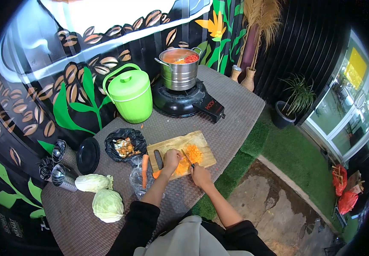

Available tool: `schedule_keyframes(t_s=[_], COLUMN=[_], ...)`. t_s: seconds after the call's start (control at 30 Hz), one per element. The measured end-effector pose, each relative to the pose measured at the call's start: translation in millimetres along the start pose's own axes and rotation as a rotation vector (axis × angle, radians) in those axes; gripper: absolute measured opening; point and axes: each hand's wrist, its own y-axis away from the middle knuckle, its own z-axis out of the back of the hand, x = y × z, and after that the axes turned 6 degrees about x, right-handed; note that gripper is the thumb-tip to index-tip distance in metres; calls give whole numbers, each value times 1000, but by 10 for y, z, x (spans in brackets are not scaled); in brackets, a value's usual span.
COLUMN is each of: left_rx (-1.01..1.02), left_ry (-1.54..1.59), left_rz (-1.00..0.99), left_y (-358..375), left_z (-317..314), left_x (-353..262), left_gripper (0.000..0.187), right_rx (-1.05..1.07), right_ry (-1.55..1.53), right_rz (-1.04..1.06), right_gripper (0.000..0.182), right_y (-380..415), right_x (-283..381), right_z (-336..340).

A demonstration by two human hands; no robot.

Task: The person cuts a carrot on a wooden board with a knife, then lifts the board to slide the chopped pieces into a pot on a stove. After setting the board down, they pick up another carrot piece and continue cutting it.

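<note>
Right hand [200, 174] clenched around a knife [187, 158], blade over diced carrot [193, 153] on the cutting board [180, 143] at frame centre; left hand [171, 160] pressing down a carrot piece [181, 167], whole carrot [144, 171] just left on the desk [235, 111]

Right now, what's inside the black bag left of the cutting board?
The black bag lies open, showing pale and orange vegetable scraps piled in the middle. Anything beneath that pile, and the bag's bottom, is covered. The cutting board sits beside it.

Left hand [171, 159] curled, pressing down; right hand [200, 175] fisted (grip tight), forearms converging.
</note>
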Motion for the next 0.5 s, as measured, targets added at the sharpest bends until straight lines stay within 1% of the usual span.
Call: schedule_keyframes(t_s=[0.07, 0.13, 0.17, 0.2, 0.23, 0.33, 0.4, 0.47, 0.5], left_rx=[17, 11, 8, -3, -11, -42, -49, -63, -90], left_ry=[-25, -43, -43, -33, -21, 26, 25, 24, -4], left_rz=[-5, -101, -99, -139, -180, -211, -213, -219, -256], left_y=[-6, 17, 33, 50, 62, 51, 62, 50, 68], left_z=[7, 23, 35, 40, 38, -2, -23, -19, -13], left_x=[8, 2, 3, 11, 17, 67, 95, 91, 80], left_gripper=[8, 7, 7, 9, 10, 11, 10, 10, 9], right_rx=[-4, -7, -42, -78, -76, -24, -26, -6, 17], right_ry=[24, 48, 29, 11, 12, -11, 20, 33, 45], right_rz=[-11, -21, -31, -40, -39, -48, 12, 18, 25], right_gripper=[36, 35, 35, 35, 35, 35, 33, 33, 33], right_y=[-5, 13, 44, 60, 43, -79, -228, -213, -209], right_x=[22, 37, 38, 63, 77, 81, 94, 83, 89], right_z=[-30, -110, -185, -210, -215, -160, -93, -67, -69])
